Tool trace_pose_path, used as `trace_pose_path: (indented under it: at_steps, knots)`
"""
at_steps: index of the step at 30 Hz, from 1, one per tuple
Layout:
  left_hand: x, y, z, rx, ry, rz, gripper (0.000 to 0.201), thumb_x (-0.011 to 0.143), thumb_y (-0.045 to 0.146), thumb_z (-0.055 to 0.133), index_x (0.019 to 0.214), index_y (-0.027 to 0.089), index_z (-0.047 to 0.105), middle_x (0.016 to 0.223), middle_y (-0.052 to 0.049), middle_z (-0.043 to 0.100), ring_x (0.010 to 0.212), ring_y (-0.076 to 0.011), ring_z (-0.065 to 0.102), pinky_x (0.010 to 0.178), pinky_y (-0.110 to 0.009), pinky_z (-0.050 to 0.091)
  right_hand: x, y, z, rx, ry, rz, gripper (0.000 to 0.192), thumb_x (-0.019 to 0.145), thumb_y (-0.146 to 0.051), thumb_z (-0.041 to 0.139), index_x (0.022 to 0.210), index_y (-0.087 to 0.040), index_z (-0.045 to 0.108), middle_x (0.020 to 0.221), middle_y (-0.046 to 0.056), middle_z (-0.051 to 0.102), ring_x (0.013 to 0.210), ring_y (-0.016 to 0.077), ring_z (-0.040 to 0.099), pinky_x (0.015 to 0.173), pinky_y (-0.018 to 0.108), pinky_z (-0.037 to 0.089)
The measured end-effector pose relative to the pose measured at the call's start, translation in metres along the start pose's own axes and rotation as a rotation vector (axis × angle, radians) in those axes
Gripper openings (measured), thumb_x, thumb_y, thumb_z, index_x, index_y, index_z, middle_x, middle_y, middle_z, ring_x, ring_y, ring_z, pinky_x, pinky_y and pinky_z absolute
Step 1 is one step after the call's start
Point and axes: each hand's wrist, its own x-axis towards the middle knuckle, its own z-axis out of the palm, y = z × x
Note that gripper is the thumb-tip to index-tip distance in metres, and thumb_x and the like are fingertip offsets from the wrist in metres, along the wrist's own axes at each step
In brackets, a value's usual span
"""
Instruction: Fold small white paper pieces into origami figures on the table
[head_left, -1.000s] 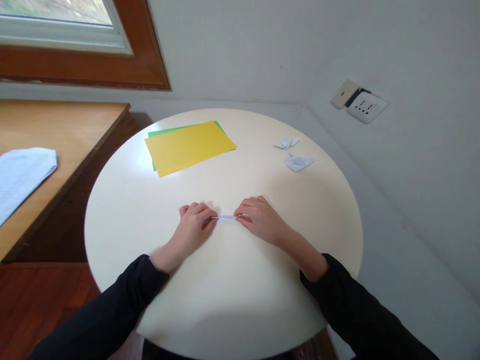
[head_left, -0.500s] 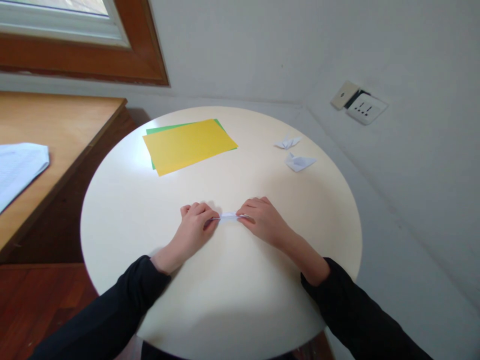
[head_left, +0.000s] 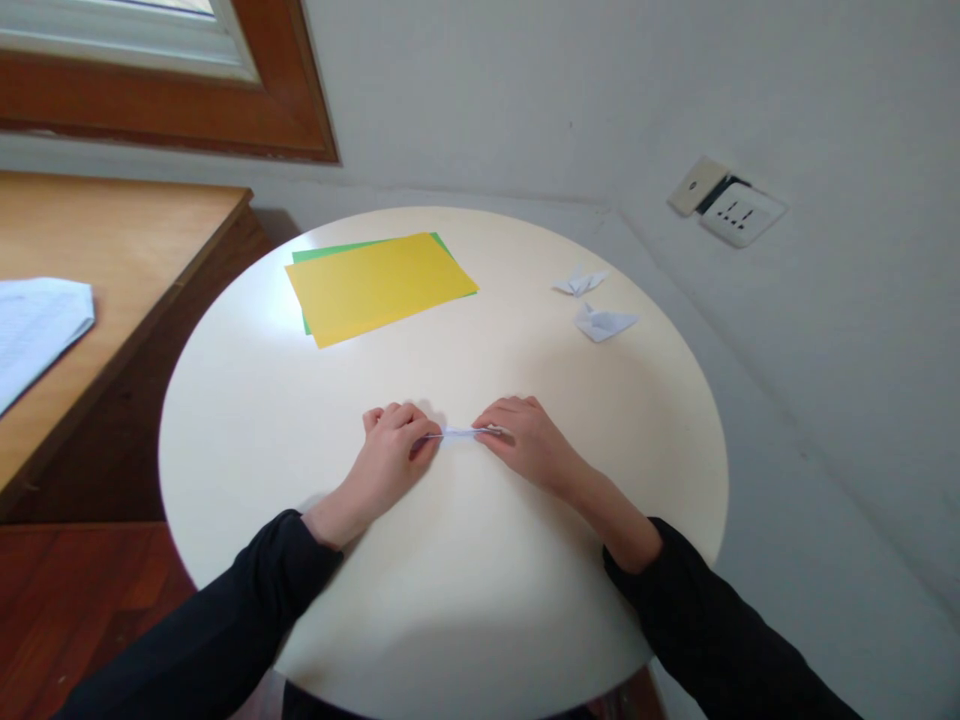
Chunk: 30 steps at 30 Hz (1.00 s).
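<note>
Both hands pinch a folded white paper strip at table centre.
Left hand [head_left: 391, 447] and right hand [head_left: 525, 440] clamp fingertips on opposite ends of the paper strip [head_left: 457, 433], low over the round table [head_left: 300, 400].

One head cam, looking fwd & down from above/behind the left hand [head_left: 390, 450] and right hand [head_left: 529, 440]; close range; round table [head_left: 450, 600] fills centre; wall beyond.

I take this for a home room: round cream table [head_left: 247, 440], wood-framed window [head_left: 172, 110] (wall socket [head_left: 739, 212] nearby), wooden floor [head_left: 67, 590].
</note>
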Motion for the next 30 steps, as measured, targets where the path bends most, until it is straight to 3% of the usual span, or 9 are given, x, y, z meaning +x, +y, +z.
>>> trace_pose_path:
  at_steps: [9,12,21,30]
  knots:
    - [0.0016,0.0025,-0.0019,-0.017,-0.026,-0.027,0.016,0.083,0.020,0.049,0.080,0.022,0.065,0.085,-0.003,0.062,0.081,-0.0184,0.053,0.076,-0.037,0.028,0.0054,0.0008,-0.0039,0.056,-0.079,0.006,0.009,0.080,-0.013,0.061,0.074,-0.020,0.064,0.079,0.000,0.070,0.078,0.0152,0.061,0.074,0.030,0.033]
    - [0.0015,0.0022,-0.0018,-0.015,-0.018,-0.021,0.017,0.083,0.020,0.048,0.080,0.022,0.065,0.085,-0.003,0.062,0.080,-0.0180,0.052,0.075,-0.036,0.028,0.0043,0.0018,-0.0059,0.064,-0.103,0.001,0.006,0.077,-0.016,0.065,0.079,-0.021,0.064,0.084,0.001,0.070,0.084,0.0171,0.061,0.078,0.032,0.033]
    - [0.0009,0.0005,0.0002,-0.009,0.000,-0.004,0.015,0.083,0.019,0.049,0.081,0.022,0.064,0.083,-0.002,0.062,0.079,-0.0175,0.052,0.074,-0.036,0.028,0.0006,0.0015,-0.0085,0.033,-0.086,0.041,0.020,0.074,-0.020,0.071,0.092,-0.020,0.063,0.091,0.003,0.069,0.087,0.0191,0.061,0.078,0.032,0.034]
    - [0.0011,-0.0003,0.0006,-0.014,0.002,-0.005,0.016,0.083,0.019,0.049,0.080,0.022,0.065,0.083,-0.002,0.061,0.080,-0.0181,0.052,0.076,-0.036,0.028,0.0025,0.0014,-0.0041,-0.021,-0.075,0.003,0.004,0.080,-0.016,0.063,0.077,-0.019,0.063,0.081,0.001,0.068,0.082,0.0168,0.060,0.075,0.030,0.032]
